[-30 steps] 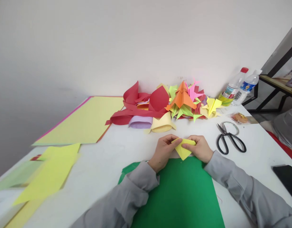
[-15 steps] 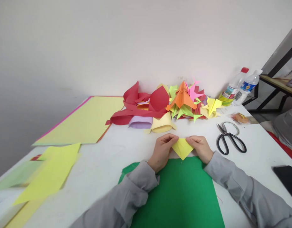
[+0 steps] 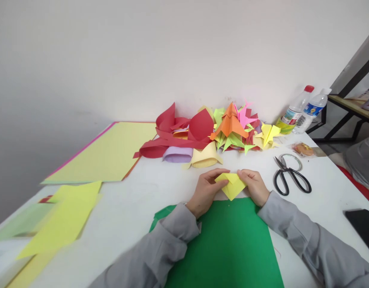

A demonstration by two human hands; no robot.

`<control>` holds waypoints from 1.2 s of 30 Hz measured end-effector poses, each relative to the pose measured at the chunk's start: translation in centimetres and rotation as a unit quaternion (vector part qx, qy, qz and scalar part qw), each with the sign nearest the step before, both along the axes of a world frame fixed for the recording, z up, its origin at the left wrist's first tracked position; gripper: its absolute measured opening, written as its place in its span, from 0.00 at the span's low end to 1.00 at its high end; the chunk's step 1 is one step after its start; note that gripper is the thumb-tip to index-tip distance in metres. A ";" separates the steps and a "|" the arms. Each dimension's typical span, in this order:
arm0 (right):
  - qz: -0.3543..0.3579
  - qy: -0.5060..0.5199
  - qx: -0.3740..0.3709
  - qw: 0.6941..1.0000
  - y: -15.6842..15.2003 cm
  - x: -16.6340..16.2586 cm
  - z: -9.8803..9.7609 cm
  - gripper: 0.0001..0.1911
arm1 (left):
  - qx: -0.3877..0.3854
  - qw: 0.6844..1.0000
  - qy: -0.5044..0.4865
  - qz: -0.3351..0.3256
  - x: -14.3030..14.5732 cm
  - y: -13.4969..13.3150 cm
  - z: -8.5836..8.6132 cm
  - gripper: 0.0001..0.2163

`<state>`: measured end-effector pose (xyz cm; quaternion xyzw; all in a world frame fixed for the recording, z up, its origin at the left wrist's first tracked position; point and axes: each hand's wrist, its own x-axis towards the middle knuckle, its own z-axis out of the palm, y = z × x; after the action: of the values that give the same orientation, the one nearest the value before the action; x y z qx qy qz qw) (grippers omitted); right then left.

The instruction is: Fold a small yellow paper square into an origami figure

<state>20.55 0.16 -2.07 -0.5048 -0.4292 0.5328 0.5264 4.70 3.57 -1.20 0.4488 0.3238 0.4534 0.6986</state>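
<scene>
A small piece of folded yellow paper (image 3: 233, 189) is held up between my two hands, its lower corner pointing down. My left hand (image 3: 206, 190) pinches it at the left, the thumb lying across a raised flap near the top. At the upper right edge, my right hand (image 3: 254, 185) grips it between thumb and fingers. Beneath my forearms and the yellow paper lies a large green sheet (image 3: 226, 244) on the white table. The fingertips behind the paper are partly hidden.
Black-handled scissors (image 3: 288, 176) and a roll of tape (image 3: 296, 160) lie to the right, near a phone (image 3: 362, 228). Folded paper planes (image 3: 231, 124) and red paper bands (image 3: 184, 142) pile against the wall. Yellow sheets (image 3: 67, 216) lie left; two bottles (image 3: 296, 110) stand back right.
My left thumb has moved right and down over the yellow paper, and a flap at its top now stands folded where the face looked flatter. Both hands stay in nearly the same place.
</scene>
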 end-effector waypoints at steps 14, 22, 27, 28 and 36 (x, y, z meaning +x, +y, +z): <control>0.043 -0.034 0.038 0.998 -0.3 0.2 0.5 0.21 | -0.006 1.000 0.016 0.012 0.0 0.0 -0.2 0.09; 0.012 -0.089 0.043 0.995 -0.3 -0.2 0.9 0.18 | 0.002 0.999 0.045 0.010 0.2 -0.1 0.0 0.11; 0.043 -0.082 0.049 0.994 -0.3 -0.1 0.6 0.19 | 0.054 0.991 0.124 -0.003 0.2 -0.5 0.6 0.13; 0.048 -0.079 0.049 0.994 -0.3 -0.1 0.5 0.20 | 0.059 0.990 0.127 -0.007 0.2 -0.5 0.7 0.13; 0.031 -0.091 0.070 0.993 -0.2 0.0 0.1 0.19 | 0.002 0.998 0.060 -0.003 0.3 -0.2 -0.1 0.15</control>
<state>20.53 -0.02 -1.92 -0.4994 -0.5269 0.4698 0.5023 5.00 3.40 -1.34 0.4778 0.3630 0.4242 0.6783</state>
